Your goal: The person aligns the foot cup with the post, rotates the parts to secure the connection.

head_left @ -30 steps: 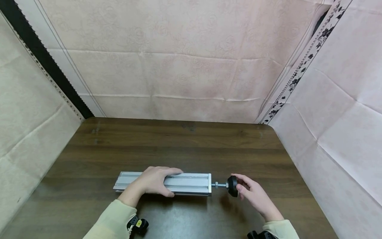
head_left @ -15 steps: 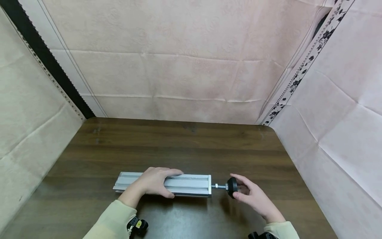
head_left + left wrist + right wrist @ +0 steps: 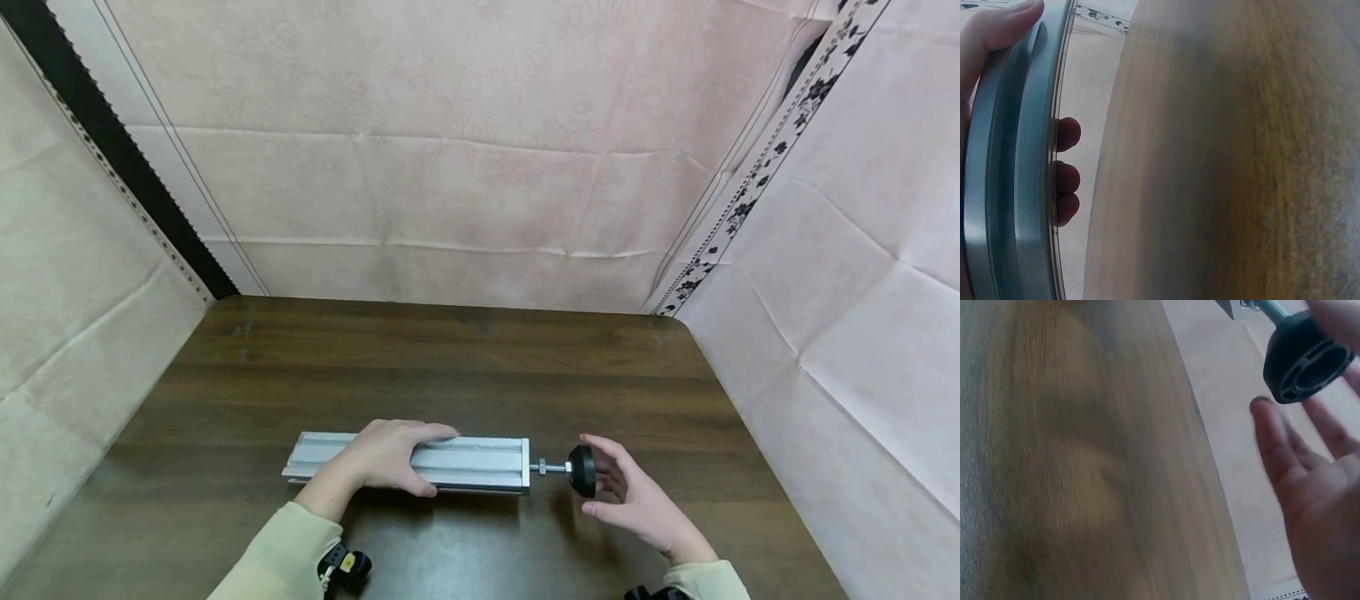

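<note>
In the head view, a silver aluminium profile [image 3: 472,462] lies lengthwise from left to right, held above the table. My left hand [image 3: 386,454] grips it from above; in the left wrist view the thumb is on one side and several fingertips [image 3: 1068,181] show past the far edge. A threaded rod with nuts [image 3: 551,468] sticks out of the profile's right end and carries a black round levelling foot [image 3: 582,472]. My right hand [image 3: 637,500] is spread loosely around the foot. In the right wrist view the thumb [image 3: 1266,425] is apart from the foot's ribbed, hollow underside.
A brown wood-grain table [image 3: 465,367] spreads beneath both hands. Pale cloth sheets [image 3: 450,183] hang behind it and on both sides. Dark wrist-camera mounts [image 3: 348,565] sit at the sleeve cuffs.
My right thumb has moved from beside the foot to below it, and the fingers have loosened. My left hand still grips the profile in nearly the same place.
</note>
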A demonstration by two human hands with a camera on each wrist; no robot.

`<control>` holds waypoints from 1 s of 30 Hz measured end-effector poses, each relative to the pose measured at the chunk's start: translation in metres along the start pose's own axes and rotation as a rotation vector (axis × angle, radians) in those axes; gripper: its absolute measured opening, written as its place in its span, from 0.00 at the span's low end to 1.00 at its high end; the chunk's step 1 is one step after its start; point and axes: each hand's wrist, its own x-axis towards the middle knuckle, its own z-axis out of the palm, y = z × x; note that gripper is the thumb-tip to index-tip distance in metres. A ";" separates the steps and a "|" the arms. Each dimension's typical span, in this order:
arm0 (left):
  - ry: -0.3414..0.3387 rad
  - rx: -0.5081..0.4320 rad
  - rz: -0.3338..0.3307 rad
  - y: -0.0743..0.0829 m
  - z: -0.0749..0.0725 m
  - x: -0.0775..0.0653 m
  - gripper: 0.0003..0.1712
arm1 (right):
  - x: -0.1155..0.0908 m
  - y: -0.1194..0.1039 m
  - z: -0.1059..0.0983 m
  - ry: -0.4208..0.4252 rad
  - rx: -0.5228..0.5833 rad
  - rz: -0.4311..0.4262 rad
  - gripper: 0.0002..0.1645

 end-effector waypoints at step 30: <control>-0.001 -0.010 0.004 0.001 -0.001 0.002 0.43 | 0.001 -0.004 -0.004 0.075 -0.007 0.118 0.28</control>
